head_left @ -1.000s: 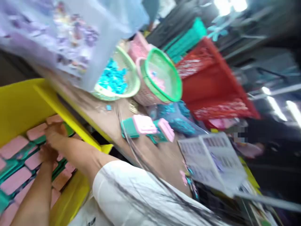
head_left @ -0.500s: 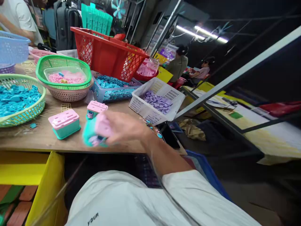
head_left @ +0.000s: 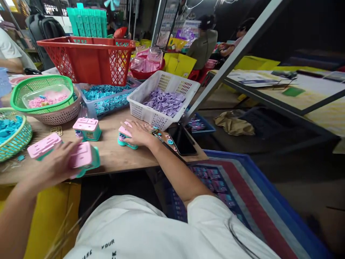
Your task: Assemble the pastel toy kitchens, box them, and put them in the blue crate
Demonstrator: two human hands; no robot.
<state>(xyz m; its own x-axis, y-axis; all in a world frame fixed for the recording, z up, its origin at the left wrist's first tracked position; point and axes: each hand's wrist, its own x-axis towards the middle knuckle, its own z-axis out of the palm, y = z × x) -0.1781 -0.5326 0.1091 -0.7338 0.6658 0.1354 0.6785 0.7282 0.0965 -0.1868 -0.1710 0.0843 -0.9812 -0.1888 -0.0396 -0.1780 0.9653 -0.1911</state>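
My left hand [head_left: 58, 162] grips a toy box with a pink lid and teal body [head_left: 85, 154] at the table's front edge; it looks slightly blurred. Part of that box is behind my fingers. My right hand [head_left: 140, 135] has its fingers closed over another pink-lidded teal box [head_left: 124, 136], which rests on the table below the white basket. Between my hands and further back stands a third such box [head_left: 87, 127]. A fourth pink-lidded box [head_left: 45, 145] sits beyond my left hand, partly covered by it.
A white basket [head_left: 161, 118] holds purple pieces. Left of it are a clear bin [head_left: 107, 108] of blue pieces, a red basket [head_left: 91, 59] and a green basket [head_left: 41, 106]. A phone [head_left: 183, 140] and small parts lie by the right edge. A patterned tray [head_left: 258, 187] sits below.
The view has turned right. My right hand has moved right along the table with a box under its fingers. My left hand has come into view, holding a box.
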